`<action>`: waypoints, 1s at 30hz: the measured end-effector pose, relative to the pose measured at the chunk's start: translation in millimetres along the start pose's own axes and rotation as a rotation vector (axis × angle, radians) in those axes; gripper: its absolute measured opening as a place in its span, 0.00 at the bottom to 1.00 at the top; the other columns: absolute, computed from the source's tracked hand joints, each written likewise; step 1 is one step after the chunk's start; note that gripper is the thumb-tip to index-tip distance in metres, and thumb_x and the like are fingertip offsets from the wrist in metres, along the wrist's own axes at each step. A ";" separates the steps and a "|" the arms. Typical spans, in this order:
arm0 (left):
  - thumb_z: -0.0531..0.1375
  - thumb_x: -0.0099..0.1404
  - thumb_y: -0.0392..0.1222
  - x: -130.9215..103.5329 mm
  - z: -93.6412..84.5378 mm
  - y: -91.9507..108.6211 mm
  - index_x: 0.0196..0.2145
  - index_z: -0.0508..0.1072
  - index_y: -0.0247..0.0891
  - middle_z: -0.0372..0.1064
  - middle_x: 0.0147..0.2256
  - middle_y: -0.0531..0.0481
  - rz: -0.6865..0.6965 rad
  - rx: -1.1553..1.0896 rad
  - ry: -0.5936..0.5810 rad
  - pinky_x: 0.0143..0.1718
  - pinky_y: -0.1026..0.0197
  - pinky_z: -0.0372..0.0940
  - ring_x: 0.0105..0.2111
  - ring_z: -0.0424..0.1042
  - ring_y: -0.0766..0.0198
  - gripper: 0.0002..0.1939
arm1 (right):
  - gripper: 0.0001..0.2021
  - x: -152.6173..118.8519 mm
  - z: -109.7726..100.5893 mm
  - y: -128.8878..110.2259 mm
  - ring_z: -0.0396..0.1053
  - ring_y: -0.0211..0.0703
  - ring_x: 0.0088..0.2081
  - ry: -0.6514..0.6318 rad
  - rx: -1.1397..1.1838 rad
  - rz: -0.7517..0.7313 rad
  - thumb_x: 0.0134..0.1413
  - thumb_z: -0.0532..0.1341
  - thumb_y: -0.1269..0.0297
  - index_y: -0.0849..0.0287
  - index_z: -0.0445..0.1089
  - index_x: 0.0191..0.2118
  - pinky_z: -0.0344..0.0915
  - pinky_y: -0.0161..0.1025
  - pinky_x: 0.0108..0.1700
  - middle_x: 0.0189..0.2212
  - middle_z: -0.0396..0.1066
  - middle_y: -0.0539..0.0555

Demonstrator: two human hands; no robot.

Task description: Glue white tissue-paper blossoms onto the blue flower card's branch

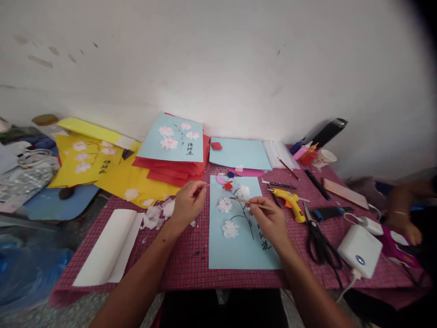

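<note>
In the head view, my right hand [268, 218] is closed round a thin brush [257, 204] above a light blue sheet [221, 253]. The brush tip is at a white paper flower [225, 204] with small dark marks. Two other white flowers, a drawn dark branch and black characters are on the sheet, the characters partly behind my hand. Left of the sheet, my left hand [189, 200] is pinched, a thin pale sliver showing at its fingertips. Red [228, 185], pink and dark blue paint patches lie at the sheet's top edge.
Yellow glue gun [290, 202], black scissors [319, 241] and white power bank [361, 250] lie right. Stacked red and blue cards [170, 150] stand behind; white scraps [153, 216] and folded white paper [107, 246] lie left. Another person's hand [406, 228] is at far right.
</note>
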State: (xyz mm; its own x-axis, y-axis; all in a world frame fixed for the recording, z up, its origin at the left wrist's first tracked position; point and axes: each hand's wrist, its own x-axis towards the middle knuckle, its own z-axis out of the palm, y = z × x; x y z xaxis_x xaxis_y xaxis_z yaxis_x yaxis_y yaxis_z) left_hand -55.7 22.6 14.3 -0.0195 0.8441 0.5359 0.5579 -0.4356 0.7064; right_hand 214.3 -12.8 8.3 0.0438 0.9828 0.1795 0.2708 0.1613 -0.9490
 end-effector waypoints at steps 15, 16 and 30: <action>0.52 0.75 0.38 -3.0 4.9 -6.6 0.38 0.75 0.40 0.77 0.35 0.47 0.169 0.409 -0.503 0.45 0.54 0.63 0.39 0.75 0.56 0.12 | 0.08 -5.4 3.6 14.9 0.72 0.43 0.31 -0.017 -0.075 -0.075 0.63 0.63 0.58 0.55 0.75 0.40 0.67 0.39 0.34 0.33 0.76 0.53; 0.52 0.75 0.38 -2.9 4.7 -6.6 0.38 0.75 0.41 0.77 0.35 0.48 0.167 0.425 -0.511 0.44 0.54 0.63 0.38 0.75 0.56 0.12 | 0.08 -5.6 3.5 13.7 0.72 0.43 0.31 -0.030 -0.089 -0.085 0.63 0.62 0.58 0.55 0.75 0.40 0.67 0.38 0.34 0.32 0.76 0.53; 0.53 0.74 0.38 -3.5 4.6 -8.8 0.33 0.73 0.41 0.76 0.33 0.48 0.192 0.447 -0.523 0.41 0.55 0.62 0.36 0.73 0.56 0.12 | 0.07 -3.9 10.1 1.0 0.71 0.43 0.32 -0.101 -0.207 -0.159 0.63 0.61 0.60 0.54 0.75 0.39 0.66 0.38 0.34 0.31 0.76 0.51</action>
State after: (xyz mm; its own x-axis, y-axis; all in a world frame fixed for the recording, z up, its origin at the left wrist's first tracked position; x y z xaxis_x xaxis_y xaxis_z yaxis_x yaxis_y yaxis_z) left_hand -56.7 24.9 4.0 0.4510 0.8535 0.2609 0.8003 -0.5161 0.3051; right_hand 204.7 -15.5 4.0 -0.1083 0.9524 0.2851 0.4578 0.3023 -0.8361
